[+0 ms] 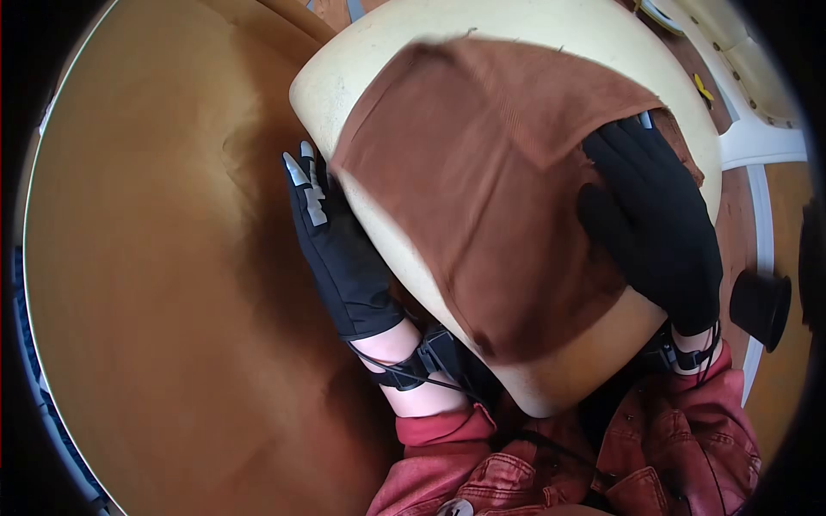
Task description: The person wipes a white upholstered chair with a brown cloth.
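Observation:
A cream padded piece with rounded corners, like a chair seat or back, lies in front of me, tilted. Spread over much of it is a brown cloth, creased and blurred at its edges. My right hand, in a black glove, presses down on the cloth near its right side. Its fingers are bent onto the fabric, the tips partly hidden by a fold. Along the padded piece's left side stands my left hand, also gloved, its fingers straight with silver caps on the tips. The left palm and thumb are mostly hidden.
A large brown surface with a pale rim fills the left. At the right are a white frame with cream studded upholstery, a black cup-shaped object and a small yellow object. Wooden floor shows there too.

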### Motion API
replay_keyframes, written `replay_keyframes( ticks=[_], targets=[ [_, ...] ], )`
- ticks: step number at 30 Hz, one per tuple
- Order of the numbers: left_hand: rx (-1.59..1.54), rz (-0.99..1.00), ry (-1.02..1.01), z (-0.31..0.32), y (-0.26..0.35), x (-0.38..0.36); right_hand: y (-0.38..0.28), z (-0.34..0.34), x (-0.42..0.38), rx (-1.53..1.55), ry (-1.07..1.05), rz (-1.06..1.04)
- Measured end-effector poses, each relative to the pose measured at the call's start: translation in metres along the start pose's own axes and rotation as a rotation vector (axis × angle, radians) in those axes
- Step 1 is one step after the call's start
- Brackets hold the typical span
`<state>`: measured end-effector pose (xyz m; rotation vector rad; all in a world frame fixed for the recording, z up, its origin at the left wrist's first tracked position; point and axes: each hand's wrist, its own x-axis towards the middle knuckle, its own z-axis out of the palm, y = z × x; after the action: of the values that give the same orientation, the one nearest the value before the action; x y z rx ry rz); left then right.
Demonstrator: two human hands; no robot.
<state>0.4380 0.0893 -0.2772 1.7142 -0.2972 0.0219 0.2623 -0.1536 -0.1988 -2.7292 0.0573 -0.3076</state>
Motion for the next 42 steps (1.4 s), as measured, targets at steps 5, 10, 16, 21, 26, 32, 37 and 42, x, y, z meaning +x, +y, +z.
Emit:
replay_keyframes(
  ticks=[5, 10, 16, 21, 26, 32, 37, 42],
  targets=[
    [-0.404, -0.125, 0.107, 0.019, 0.024, 0.004, 0.006, 0.003, 0.011, -0.076, 0.013, 0.038],
    [0.044, 0.337, 0.098, 0.014, 0.071, -0.007, 0.022, 0.007, 0.02, -0.005, 0.118, -0.007],
    [0.442, 0.259, -0.336, 0.103, 0.032, -0.1, 0.102, 0.028, -0.077, 0.065, 0.055, 0.063],
    [0.684, 0.357, -0.402, 0.217, -0.144, -0.235, 0.293, 0.155, -0.249, -0.126, 0.527, 0.341],
    [0.688, 0.319, -0.398, 0.192, -0.143, -0.233, 0.227, 0.151, -0.251, -0.296, 0.4, 0.204],
    [0.589, 0.093, -0.331, 0.262, -0.07, -0.23, 0.223, 0.119, -0.265, 0.259, 0.096, -0.325],
    [0.529, -0.016, -0.226, 0.243, -0.048, -0.227, 0.197, 0.072, -0.255, 0.325, 0.162, -0.316],
    [1.18, 0.312, -0.203, 0.138, -0.063, -0.22, 0.148, 0.118, -0.23, -0.105, 0.23, -0.189]
  ],
)
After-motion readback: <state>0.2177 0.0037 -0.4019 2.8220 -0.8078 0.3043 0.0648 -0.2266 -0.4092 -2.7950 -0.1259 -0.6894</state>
